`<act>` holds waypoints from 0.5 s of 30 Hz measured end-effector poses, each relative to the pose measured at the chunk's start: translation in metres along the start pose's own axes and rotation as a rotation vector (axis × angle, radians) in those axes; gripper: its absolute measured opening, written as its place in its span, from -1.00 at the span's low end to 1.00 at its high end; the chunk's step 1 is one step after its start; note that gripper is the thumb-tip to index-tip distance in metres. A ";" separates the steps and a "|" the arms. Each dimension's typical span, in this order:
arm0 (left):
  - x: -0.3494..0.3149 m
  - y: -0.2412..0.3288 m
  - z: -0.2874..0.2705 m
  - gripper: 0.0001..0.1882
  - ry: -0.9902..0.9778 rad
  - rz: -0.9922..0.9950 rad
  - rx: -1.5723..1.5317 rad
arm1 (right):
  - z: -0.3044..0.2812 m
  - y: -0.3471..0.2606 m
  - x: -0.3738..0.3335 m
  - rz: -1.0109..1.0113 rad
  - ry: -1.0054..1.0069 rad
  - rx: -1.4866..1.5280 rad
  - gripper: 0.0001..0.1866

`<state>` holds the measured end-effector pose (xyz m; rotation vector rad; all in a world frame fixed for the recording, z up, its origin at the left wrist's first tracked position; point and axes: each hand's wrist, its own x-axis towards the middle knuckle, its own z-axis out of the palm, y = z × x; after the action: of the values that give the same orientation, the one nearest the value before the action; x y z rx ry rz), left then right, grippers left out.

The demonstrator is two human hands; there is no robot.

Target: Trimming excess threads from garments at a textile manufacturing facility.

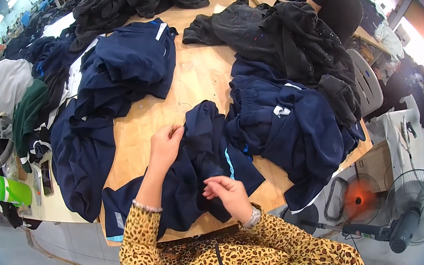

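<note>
A crumpled navy garment (pixel 202 147) with a light blue stripe lies on the wooden table before me. My left hand (pixel 166 145) is raised at its left edge, with thumb and fingers pinched together; whatever is between them is too small to make out. Over the lower right part of the cloth is my right hand (pixel 228 195). Its fingers are curled in toward the thumb, and I cannot make out anything between them. The garment's lower left end, with a grey patch and light blue edging, reaches the table's near edge.
Folded navy garments (pixel 130 56) lie at left, and a navy pile (pixel 289 121) sits at right. Dark grey clothes (pixel 275 33) are heaped beyond, near a person in black (pixel 337 12). A standing fan (pixel 409 214) and a chair (pixel 364 81) are at right; a green bucket (pixel 14 191) is at left.
</note>
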<state>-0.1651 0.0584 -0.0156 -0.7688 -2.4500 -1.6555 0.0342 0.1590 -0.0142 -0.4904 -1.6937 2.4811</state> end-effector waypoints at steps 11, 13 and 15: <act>0.019 -0.010 0.047 -0.73 -0.254 -0.621 -0.300 | -0.018 -0.010 0.101 -0.778 0.310 -0.898 -0.82; 0.019 -0.010 0.045 -0.72 -0.248 -0.610 -0.318 | -0.017 -0.003 0.109 -0.813 0.327 -0.932 -0.84; 0.017 -0.011 0.043 -0.71 -0.243 -0.599 -0.336 | -0.016 0.002 0.114 -0.846 0.345 -0.965 -0.86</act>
<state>-0.1764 0.0994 -0.0361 -0.2715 -2.7921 -2.3454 -0.0681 0.2021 -0.0452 -0.1554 -2.1945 0.8890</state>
